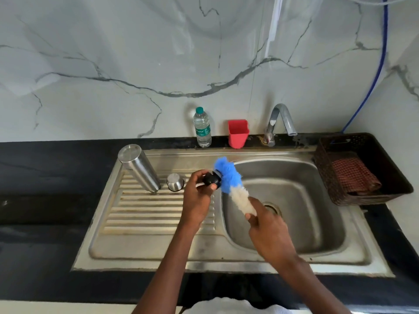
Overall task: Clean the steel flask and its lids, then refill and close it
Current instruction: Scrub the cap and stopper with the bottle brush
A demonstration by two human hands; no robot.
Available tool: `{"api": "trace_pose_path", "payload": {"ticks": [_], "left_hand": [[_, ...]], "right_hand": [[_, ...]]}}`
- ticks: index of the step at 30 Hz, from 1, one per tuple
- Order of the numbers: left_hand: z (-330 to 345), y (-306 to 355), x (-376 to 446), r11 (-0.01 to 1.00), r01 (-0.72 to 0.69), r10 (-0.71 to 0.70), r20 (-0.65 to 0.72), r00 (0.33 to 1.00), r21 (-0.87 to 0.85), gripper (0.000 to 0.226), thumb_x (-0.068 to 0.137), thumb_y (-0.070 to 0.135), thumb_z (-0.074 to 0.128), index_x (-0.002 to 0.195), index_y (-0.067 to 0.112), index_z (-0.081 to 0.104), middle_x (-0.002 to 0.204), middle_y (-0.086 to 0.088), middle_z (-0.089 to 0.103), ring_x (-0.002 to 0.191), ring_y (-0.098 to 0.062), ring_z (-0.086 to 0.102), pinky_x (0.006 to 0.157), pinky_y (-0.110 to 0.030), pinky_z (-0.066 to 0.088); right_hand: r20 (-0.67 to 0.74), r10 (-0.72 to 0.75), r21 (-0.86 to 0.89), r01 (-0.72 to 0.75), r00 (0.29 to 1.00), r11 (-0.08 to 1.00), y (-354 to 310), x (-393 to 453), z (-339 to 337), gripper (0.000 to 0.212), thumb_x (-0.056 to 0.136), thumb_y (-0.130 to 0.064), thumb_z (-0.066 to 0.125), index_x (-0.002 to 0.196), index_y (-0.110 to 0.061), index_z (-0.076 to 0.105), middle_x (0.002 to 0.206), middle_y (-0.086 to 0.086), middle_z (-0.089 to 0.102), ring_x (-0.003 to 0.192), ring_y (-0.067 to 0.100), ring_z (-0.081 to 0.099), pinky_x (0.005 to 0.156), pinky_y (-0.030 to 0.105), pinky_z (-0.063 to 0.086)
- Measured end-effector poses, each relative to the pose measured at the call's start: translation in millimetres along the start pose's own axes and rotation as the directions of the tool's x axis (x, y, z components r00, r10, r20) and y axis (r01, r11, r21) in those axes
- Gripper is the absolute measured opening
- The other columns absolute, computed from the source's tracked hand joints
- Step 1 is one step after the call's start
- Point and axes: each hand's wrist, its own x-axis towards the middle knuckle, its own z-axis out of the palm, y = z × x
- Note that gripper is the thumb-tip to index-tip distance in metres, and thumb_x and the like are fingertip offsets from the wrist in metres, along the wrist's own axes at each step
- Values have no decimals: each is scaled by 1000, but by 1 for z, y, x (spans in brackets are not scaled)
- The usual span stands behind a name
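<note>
Over the sink basin: keep left hand fingers pinching black inner lid, right hand gripping bottle brush, rotate bristles into grooves; steel flask, steel cap inverted on drainboard.

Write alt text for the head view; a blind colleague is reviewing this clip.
Over a steel sink, the left hand holds a small black lid while the right hand scrubs it with a blue-and-white bottle brush. A steel flask stands upside down on the drainboard beside a steel cap.

Probably home kitchen: steel sink, tap.
</note>
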Motion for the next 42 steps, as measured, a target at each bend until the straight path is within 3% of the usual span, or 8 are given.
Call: {"api": "trace_pose_path", "payload": {"ticks": [3, 6, 10, 23, 26, 30, 36, 42], "left_hand": [[5, -2, -4, 979, 109, -95, 84, 992, -173, 41, 88, 5, 77, 123, 24, 70, 123, -6, 72, 113, -27, 72, 96, -41, 61], [-4, 9, 2, 665, 370, -378, 135, 916, -649, 16, 95, -5, 66, 110, 1, 65, 124, -28, 68, 119, -46, 68, 88, -44, 65], [-13, 15, -1, 392, 478, -415, 313, 854, -786, 12, 88, -3, 67, 99, -1, 64, 118, -32, 66, 118, -52, 66, 90, -51, 63], [-7, -2, -3, 468, 478, -347, 343, 873, -743, 60, 51, 23, 107, 97, 22, 68, 113, -11, 75, 96, -29, 75, 77, -37, 65], [-2, -1, -3, 473, 479, -392, 310, 866, -740, 37, 83, 39, 86, 108, 18, 70, 105, -9, 72, 85, -23, 68, 69, -32, 59], [5, 3, -4, 392, 465, -447, 278, 850, -793, 19, 106, 20, 57, 105, 4, 68, 108, -15, 74, 97, -27, 74, 79, -37, 64], [16, 4, -4, 773, 272, -250, 119, 961, -573, 12, 101, 9, 67, 106, -1, 61, 105, -18, 73, 102, -28, 75, 81, -41, 64], [8, 3, 5, 895, 74, -120, -77, 990, -441, 17, 100, -4, 63, 114, 5, 69, 116, -25, 73, 100, -32, 77, 78, -43, 66]], "right_hand": [[22, 106, 141, -108, 994, 984, 4, 22, -1, 43, 102, -26, 57, 143, -37, 53, 95, -3, 69, 93, 22, 67, 80, 33, 49], [-25, 79, 199, -73, 997, 977, 10, 20, -7, 42, 101, -25, 58, 140, -40, 55, 84, -6, 71, 74, 9, 66, 64, 27, 49], [-63, 5, 199, 8, 998, 980, 15, 13, -6, 44, 101, -24, 60, 139, -45, 55, 75, -3, 70, 66, 6, 63, 61, 22, 46], [-97, -47, 230, 69, 994, 971, 8, -4, -4, 45, 99, -20, 64, 138, -43, 58, 67, -8, 65, 60, 7, 59, 58, 21, 45], [-138, -128, 30, 133, 982, 991, 4, -15, -9, 53, 100, -20, 61, 144, -46, 47, 84, -6, 69, 70, 13, 66, 61, 29, 48], [-56, -117, -184, 105, 992, 977, -9, -30, -18, 65, 102, -23, 53, 153, -48, 23, 86, 1, 68, 78, 29, 68, 63, 38, 46], [-48, -9, -168, 1, 999, 986, -22, -23, -28, 62, 102, -25, 53, 152, -54, 30, 92, 3, 71, 85, 29, 67, 70, 39, 51], [-51, -32, -148, 24, 998, 989, -26, -23, -38, 56, 103, -28, 55, 150, -53, 37, 88, 1, 68, 73, 24, 61, 67, 36, 48]]}}
